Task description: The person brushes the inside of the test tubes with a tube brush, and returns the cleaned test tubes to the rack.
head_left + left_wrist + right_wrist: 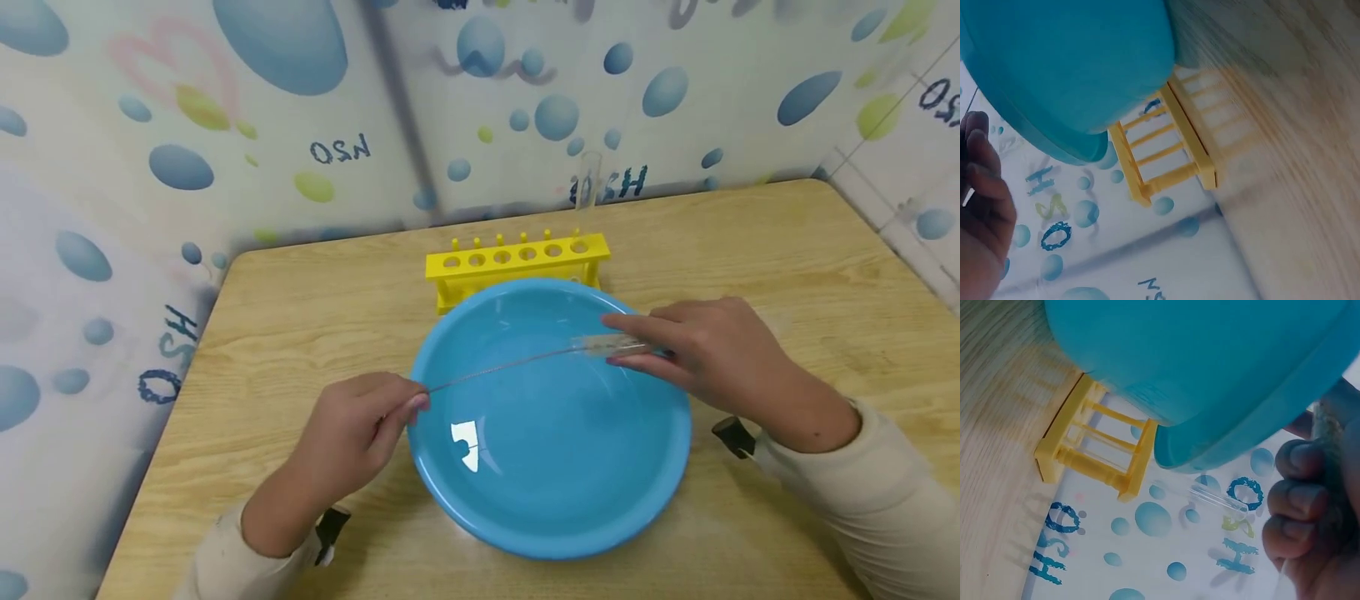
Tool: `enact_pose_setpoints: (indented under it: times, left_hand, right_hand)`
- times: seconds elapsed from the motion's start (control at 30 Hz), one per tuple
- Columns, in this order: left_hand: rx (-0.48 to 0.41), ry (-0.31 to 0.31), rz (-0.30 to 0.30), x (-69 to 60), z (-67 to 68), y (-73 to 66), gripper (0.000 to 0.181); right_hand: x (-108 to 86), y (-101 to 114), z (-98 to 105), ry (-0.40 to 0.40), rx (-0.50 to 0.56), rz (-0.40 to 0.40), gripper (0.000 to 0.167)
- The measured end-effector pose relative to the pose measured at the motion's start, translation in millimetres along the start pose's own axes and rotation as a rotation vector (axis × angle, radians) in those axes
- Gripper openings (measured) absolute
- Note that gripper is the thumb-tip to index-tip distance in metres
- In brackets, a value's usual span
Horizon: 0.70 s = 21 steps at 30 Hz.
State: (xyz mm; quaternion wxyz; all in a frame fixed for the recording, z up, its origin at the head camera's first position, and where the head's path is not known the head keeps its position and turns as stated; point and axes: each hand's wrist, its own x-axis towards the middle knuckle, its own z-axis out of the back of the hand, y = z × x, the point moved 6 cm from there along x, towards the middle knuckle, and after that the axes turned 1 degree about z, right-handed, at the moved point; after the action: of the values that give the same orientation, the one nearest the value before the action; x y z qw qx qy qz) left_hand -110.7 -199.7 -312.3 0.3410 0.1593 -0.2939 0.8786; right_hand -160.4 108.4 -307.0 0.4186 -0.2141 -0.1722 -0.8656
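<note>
A blue basin (555, 492) sits on the wooden table, with a bright reflection at its lower left. Above it my right hand (712, 350) grips a clear glass test tube (600, 343), whose mouth points left. A test tube brush (502, 367) runs into the tube, its bristles inside. At the basin's left rim, my left hand (345, 433) pinches the end of the twisted wire handle between thumb and fingers. The right wrist view shows curled fingers (1300, 494) round the tube. In the left wrist view, the left hand (985, 212) is partly cut off.
Behind the basin stands a yellow test tube rack (517, 265), partly hidden by the rim. Another clear test tube (589, 183) stands upright in its right end. The wall (405, 67) behind the table (315, 292) is patterned with drops and lettering.
</note>
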Motion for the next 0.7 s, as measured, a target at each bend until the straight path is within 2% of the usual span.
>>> enact_pose_setpoints:
  times: [0.1, 0.17, 0.37, 0.43, 0.57, 0.7]
  left_hand:
    - [0.178, -0.069, -0.118, 0.7, 4.8, -7.2, 0.034]
    - [0.264, -0.112, -0.192, 0.8, 8.2, -11.9, 0.038]
    - [0.415, -0.233, -0.386, -0.8, 13.5, -23.6, 0.029]
    - [0.440, -0.248, -0.413, -1.2, 12.9, -24.7, 0.028]
    - [0.452, -0.235, -0.429, -2.3, 10.1, -24.8, 0.030]
    - [0.457, -0.229, -0.454, -3.6, 8.5, -27.0, 0.030]
  right_hand:
    - [-0.5, -1, -1, 0.072, 0.075, -0.041, 0.050]
    - [-0.8, -2, -2, 0.144, 0.125, -0.086, 0.042]
    - [-4.5, -1, -8, 0.356, 0.225, -0.207, 0.038]
    - [-5.7, -1, -9, 0.394, 0.246, -0.223, 0.037]
    - [-7.0, -2, -11, 0.449, 0.264, -0.246, 0.038]
    - [-9.2, -1, -14, 0.521, 0.374, -0.270, 0.038]
